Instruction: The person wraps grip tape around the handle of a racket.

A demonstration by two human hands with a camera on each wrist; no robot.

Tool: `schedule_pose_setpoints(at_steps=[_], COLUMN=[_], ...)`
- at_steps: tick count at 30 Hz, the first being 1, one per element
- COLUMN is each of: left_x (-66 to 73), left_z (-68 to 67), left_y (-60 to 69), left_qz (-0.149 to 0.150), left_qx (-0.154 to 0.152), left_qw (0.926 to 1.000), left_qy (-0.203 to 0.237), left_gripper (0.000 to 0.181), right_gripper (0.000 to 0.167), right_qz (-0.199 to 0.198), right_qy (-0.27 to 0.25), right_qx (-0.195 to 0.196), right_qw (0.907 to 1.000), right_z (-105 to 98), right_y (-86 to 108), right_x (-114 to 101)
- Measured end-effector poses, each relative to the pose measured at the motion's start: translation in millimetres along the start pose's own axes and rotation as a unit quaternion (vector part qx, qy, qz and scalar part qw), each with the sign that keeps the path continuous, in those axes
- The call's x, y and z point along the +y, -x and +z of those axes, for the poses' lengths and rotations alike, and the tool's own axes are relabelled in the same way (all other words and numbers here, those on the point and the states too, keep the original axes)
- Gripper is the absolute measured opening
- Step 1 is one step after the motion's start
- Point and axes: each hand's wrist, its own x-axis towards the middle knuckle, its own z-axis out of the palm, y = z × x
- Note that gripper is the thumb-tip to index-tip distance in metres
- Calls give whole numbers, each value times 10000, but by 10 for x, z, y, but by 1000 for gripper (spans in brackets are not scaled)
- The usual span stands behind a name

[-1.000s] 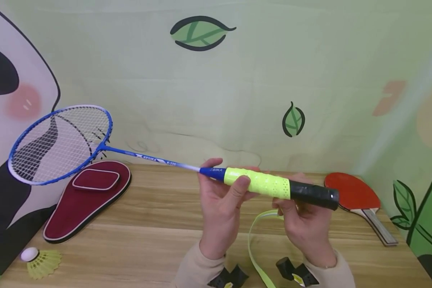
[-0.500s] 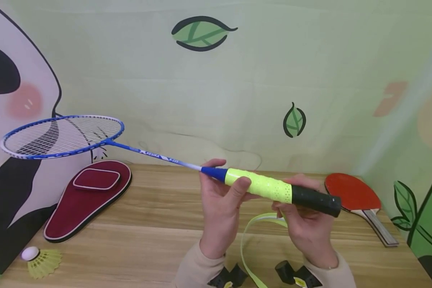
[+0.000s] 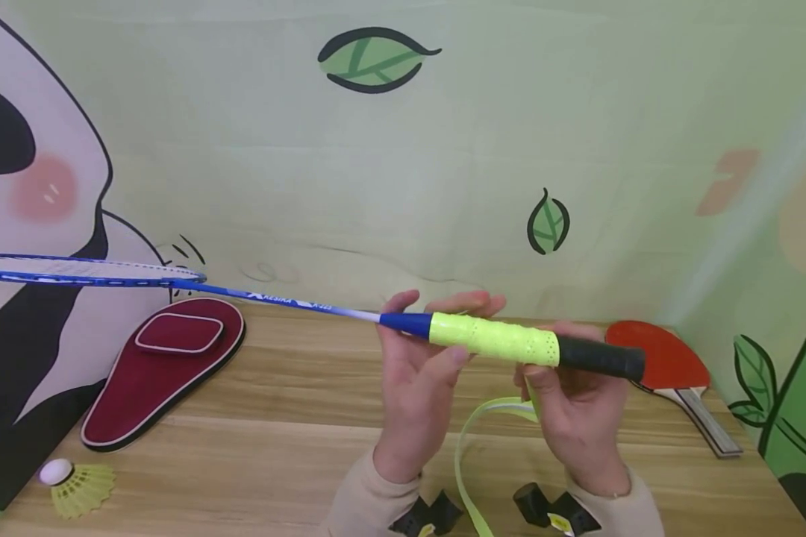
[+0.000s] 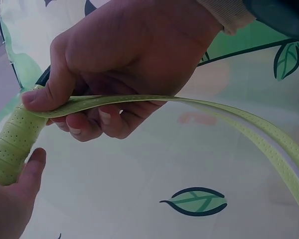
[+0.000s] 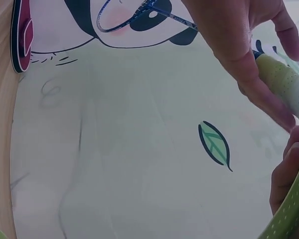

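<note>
A blue and white badminton racket [image 3: 275,300] is held above the table in the head view, its head edge-on at the left. My left hand [image 3: 413,406] holds it at the blue cone and upper handle, thumb at the near lower side, fingers behind and fairly straight. Yellow-green overgrip tape [image 3: 493,338] covers the upper handle; the butt end is black. My right hand [image 3: 580,429] pinches the tape where it meets the handle, as the left wrist view shows with the thumb [image 4: 40,99]. A loose tail of tape [image 4: 239,114] curves away from that hand.
A maroon paddle case [image 3: 161,373] lies on the wooden table [image 3: 275,462] at left, with a yellow shuttlecock [image 3: 74,485] in front. A red table tennis bat [image 3: 658,358] lies at right. Behind stands a printed backdrop [image 3: 443,164].
The racket has rolled about its handle, so its head has gone from face-visible to edge-on. My left thumb has slid from the tape's face to its lower edge; the left fingers have extended.
</note>
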Motion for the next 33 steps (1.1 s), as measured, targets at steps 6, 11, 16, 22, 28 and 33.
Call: schedule_pose_setpoints(at_steps=[6,11,16,22,28,33], left_x=[-11,-8,-4,4,2,4], left_z=[-11,-1,5,8,9,15], left_y=[0,6,3,12,9,10], left_qz=[102,21,22,-37,-13,-40], left_qx=[-156,-45,8,94,179,341], left_qw=[9998,9997,9994,9989,9988,9981], left_qy=[-108,-241,-359,-455,-458,-520], left_gripper=[60,59,55,53,52,51], right_gripper=[35,36,35,37,39,39], right_qz=[-32,-10,23,4,0,63], right_qy=[63,186,302,316,296,356], right_qx=[-74,-110,-193,-177,-141,-89], right_qw=[9999,9998,9994,9993,9995,9993], right_z=[-4,-21,-38,-32,-40,-54], right_y=[-16,-24,-25,-25,-20,-20], right_x=[1,-12,-19,-14,-7,-17])
